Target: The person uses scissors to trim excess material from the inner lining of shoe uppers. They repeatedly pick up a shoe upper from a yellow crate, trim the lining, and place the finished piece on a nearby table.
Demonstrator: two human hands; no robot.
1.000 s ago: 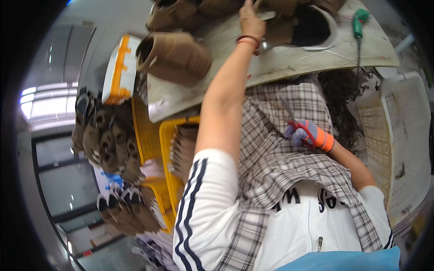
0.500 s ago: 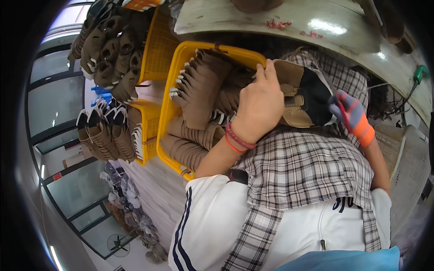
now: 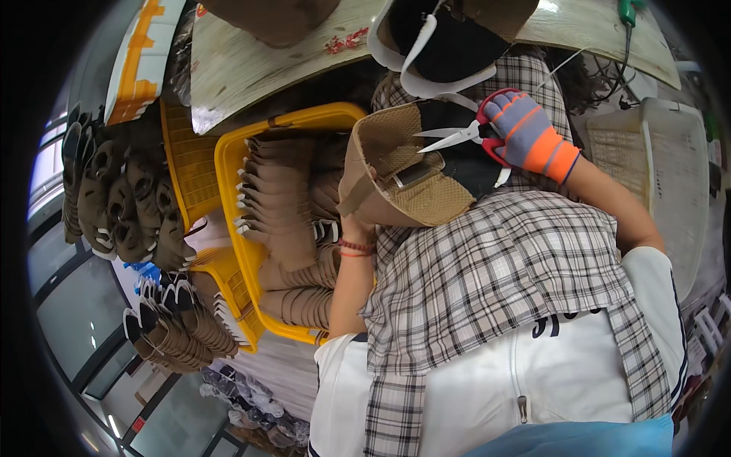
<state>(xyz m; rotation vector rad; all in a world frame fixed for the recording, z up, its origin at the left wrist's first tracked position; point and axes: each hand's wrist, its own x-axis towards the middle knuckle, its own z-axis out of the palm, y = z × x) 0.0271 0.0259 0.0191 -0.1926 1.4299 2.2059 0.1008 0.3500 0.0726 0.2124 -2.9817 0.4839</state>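
Note:
My left hand (image 3: 356, 229) is mostly hidden behind a brown shoe upper (image 3: 358, 169) and holds it up over my lap. Tan mesh lining and black lining show inside the upper. My right hand (image 3: 527, 131), in a grey and orange glove, is closed round the red handles of a pair of scissors (image 3: 459, 138). The slightly parted blades point left, over the upper's opening. Just beyond, another upper (image 3: 485, 79) with white edging lies at the table's edge.
A yellow basket (image 3: 228, 199) of stacked brown uppers stands at my left, with more uppers (image 3: 179, 329) and yellow baskets beyond. The worktable (image 3: 251, 72) runs across the far side. A pale plastic crate (image 3: 674, 190) stands at my right. A checked apron (image 3: 487, 266) covers my lap.
My view has shifted. The upper has been turned and tilted, and my left hand has gone from its near side to behind it. My right hand has brought the scissors over the upper.

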